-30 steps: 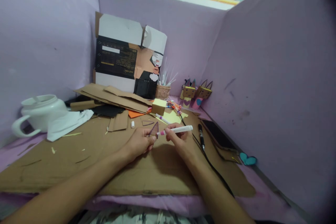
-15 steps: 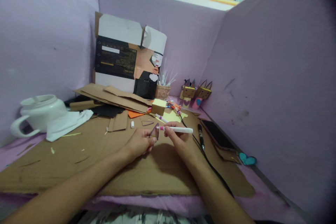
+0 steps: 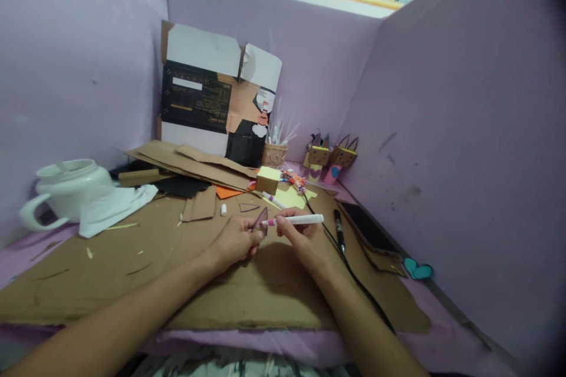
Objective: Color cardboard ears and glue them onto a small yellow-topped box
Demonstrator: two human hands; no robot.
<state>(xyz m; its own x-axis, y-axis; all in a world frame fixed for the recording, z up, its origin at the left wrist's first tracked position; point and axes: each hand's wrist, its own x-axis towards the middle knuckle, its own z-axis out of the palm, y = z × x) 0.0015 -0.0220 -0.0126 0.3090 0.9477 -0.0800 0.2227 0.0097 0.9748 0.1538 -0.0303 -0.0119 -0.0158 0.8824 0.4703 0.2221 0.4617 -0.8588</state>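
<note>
My left hand (image 3: 240, 240) pinches a small cardboard triangle (image 3: 262, 221) with a dark purple edge, tip pointing up. Between the fingers of my right hand (image 3: 301, 237) is a white marker pen (image 3: 305, 220) with a pink band, held level. Its tip points left and meets or nearly meets the triangle's face. Beyond my left hand, a second cardboard triangle (image 3: 249, 207) lies flat near a white pen cap (image 3: 223, 210). Another marker with a purple band (image 3: 273, 199) rests behind my right hand.
A cardboard sheet (image 3: 177, 300) covers the tabletop. To the left stands a white pot (image 3: 71, 188) beside a white cloth (image 3: 115, 209). A small box (image 3: 267, 179) sits behind my hands. On the right are a black cable (image 3: 354, 277), a pen (image 3: 339, 230) and a phone (image 3: 367, 225).
The marker's tip has moved slightly down and left across the triangle, and its rear end now tilts up a little. My left hand has stayed nearly still.
</note>
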